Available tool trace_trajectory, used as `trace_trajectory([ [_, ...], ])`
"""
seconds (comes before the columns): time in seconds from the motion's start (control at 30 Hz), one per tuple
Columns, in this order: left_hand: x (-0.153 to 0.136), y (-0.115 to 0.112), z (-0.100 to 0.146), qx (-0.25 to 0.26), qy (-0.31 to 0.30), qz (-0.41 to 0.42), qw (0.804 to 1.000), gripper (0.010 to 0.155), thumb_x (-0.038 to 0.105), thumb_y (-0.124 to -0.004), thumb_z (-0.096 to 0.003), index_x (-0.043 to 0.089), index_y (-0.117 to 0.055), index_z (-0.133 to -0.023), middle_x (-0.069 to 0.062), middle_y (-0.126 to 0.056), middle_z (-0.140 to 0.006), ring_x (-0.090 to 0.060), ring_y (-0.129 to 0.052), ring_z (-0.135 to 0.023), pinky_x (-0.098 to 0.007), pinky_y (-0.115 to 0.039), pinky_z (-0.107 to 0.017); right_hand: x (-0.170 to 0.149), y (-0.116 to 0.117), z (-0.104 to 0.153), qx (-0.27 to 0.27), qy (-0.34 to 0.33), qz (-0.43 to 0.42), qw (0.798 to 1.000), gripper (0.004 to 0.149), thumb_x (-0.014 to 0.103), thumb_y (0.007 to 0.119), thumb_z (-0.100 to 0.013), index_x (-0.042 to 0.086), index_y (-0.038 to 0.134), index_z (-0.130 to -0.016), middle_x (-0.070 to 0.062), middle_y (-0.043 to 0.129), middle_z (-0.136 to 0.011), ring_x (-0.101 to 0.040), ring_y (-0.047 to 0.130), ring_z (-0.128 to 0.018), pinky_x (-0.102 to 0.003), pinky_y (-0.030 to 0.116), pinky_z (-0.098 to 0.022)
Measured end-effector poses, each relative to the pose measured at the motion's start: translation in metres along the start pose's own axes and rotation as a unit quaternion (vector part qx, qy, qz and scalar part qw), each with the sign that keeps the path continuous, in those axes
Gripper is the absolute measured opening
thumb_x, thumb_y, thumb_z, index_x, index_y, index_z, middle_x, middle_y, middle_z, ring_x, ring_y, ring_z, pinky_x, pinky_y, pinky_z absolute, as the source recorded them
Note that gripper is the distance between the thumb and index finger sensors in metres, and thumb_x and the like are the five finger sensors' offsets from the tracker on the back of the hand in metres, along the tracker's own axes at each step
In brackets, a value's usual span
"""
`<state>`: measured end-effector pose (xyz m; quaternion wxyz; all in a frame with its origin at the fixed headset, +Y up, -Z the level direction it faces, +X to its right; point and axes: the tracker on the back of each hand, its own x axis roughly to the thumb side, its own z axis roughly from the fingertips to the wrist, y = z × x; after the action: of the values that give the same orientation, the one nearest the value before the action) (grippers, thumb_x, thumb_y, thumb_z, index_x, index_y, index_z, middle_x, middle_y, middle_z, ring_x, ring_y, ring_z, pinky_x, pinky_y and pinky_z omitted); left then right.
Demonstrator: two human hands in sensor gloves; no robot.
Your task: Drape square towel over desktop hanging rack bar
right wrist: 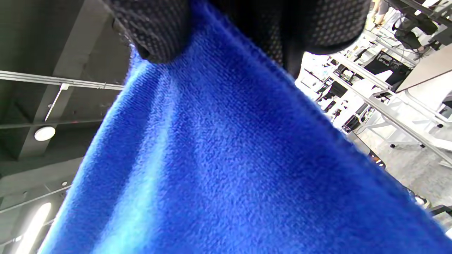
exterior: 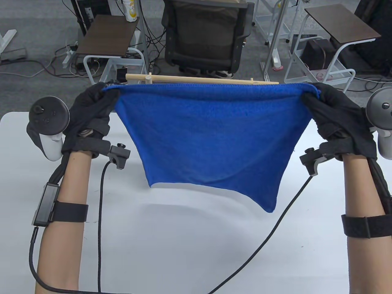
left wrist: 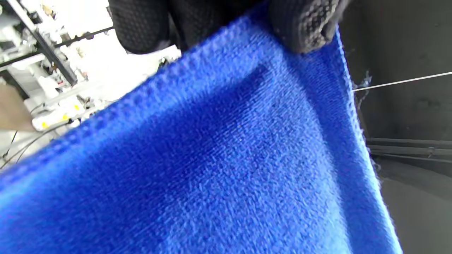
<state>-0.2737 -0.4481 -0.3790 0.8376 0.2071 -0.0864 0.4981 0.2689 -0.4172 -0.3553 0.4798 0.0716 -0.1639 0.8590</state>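
A blue square towel hangs stretched between my two hands above the white table. My left hand pinches its upper left corner. My right hand pinches its upper right corner. The wooden rack bar runs horizontally just behind the towel's top edge; the rest of the rack is hidden by the towel. In the left wrist view the towel fills the frame under my gloved fingers. In the right wrist view the towel hangs from my fingers.
Beyond the table's far edge stand a black office chair, two small side tables and floor cables. Sensor cables trail from my wrists across the table.
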Motion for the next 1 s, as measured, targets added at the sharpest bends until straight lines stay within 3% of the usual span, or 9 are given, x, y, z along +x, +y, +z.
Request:
trace_trajectory([
  [0.2,0.017,0.004,-0.034,0.02,-0.021,-0.028,0.999,0.041,0.048,-0.076,-0.0571,0.028,-0.084,-0.092,0.01,-0.099,-0.078,-0.008,-0.098,-0.066,-0.039,-0.08,-0.068,-0.007,0.005,-0.017,0.002,0.007,-0.03,1.0,0.041,0.034,0.068,-0.063,0.017,0.072,-0.1,-0.01,0.085,-0.087,-0.035,0.088,-0.073,-0.051,0.071,-0.056],
  [0.33,0.016,0.006,-0.057,0.026,-0.018,-0.053,0.998,0.041,0.049,-0.076,-0.0571,0.03,-0.083,-0.092,0.011,-0.097,-0.08,-0.008,-0.097,-0.069,-0.04,-0.078,-0.07,-0.004,0.006,-0.033,-0.029,0.005,-0.037,0.999,0.041,0.035,0.07,-0.062,0.017,0.074,-0.099,-0.009,0.086,-0.085,-0.034,0.089,-0.071,-0.051,0.072,-0.055],
  [0.7,-0.007,0.003,-0.105,0.04,-0.002,-0.1,0.994,0.041,0.05,-0.074,-0.0579,0.031,-0.083,-0.093,0.013,-0.096,-0.078,-0.007,-0.095,-0.068,-0.042,-0.076,-0.072,-0.008,0.023,-0.083,-0.057,0.026,-0.002,0.998,0.039,0.035,0.075,-0.06,0.017,0.078,-0.095,-0.008,0.09,-0.081,-0.033,0.091,-0.067,-0.049,0.074,-0.054],
  [1.0,-0.043,-0.014,-0.127,0.019,0.047,-0.142,0.989,0.042,0.051,-0.072,-0.0594,0.031,-0.082,-0.095,0.008,-0.091,-0.091,-0.014,-0.092,-0.081,-0.051,-0.07,-0.077,-0.029,0.042,-0.115,-0.049,0.067,0.005,0.997,0.039,0.034,0.076,-0.06,0.017,0.079,-0.095,-0.008,0.09,-0.081,-0.032,0.091,-0.067,-0.048,0.074,-0.054],
])
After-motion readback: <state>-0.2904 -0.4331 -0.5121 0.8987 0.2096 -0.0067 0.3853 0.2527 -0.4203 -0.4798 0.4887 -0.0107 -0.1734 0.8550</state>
